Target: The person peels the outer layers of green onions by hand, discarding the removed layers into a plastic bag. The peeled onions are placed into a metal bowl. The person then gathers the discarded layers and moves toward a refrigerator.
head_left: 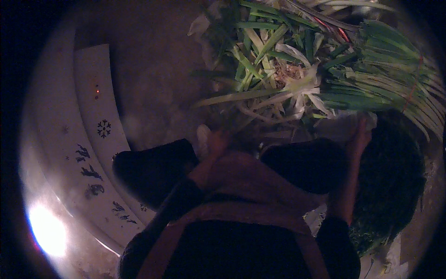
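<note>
Green and pale, the heap of long flat-leaved scallion stalks (297, 79) lies directly ahead of both my hands, beyond my fingertips, with a tied bundle of the same green stalks (390, 88) ahead and to the right of my right hand. The bundle's long axis runs roughly crosswise to my reach, sloping down toward the right edge; the loose stalks in the heap cross at many angles. My left hand (214, 139) sits just short of the heap's near edge and appears to hold a small pale piece, though dim light prevents confirmation of the grip. My right hand (361, 135) reaches up to the underside of the bundle; I cannot tell whether it is open or closed. The right hand is nearer the bundle, the left nearer the loose heap. My dark knees hide the ground between my forearms.
</note>
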### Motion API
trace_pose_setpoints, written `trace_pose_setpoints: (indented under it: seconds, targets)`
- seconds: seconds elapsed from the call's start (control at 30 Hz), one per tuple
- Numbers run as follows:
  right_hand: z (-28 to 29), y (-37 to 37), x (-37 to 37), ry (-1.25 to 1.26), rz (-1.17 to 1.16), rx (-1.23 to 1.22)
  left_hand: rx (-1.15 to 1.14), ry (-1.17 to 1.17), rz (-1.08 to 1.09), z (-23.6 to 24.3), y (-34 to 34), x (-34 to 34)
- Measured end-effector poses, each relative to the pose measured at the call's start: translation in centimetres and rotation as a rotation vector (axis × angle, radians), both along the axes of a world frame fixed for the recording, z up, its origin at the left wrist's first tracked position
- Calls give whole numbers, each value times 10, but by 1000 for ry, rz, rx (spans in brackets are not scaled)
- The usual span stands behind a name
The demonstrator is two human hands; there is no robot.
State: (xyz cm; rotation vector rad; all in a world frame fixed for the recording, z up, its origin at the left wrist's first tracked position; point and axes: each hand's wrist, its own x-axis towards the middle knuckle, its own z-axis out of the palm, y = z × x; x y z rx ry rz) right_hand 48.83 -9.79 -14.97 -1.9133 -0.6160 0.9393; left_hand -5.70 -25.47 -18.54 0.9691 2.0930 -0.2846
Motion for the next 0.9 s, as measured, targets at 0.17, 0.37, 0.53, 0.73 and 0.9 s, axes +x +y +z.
trace_pose_setpoints:
  seconds: [0.17,0.37,0.53,0.73,0.9]
  targets:
    - [57,14,-30,-411,648,116,336,-223,166,88,9,-10]
    - [105,57,-82,-302,1035,190,506,-353,188,145,72,42]
    - [102,72,-180,-338,1210,-77,335,-758,539,164,171,48]
    - [137,-1,-268,-43,1323,-102,-119,-1009,189,140,177,101]
    - [143,96,-201,377,1154,212,-175,-993,-146,129,179,61]
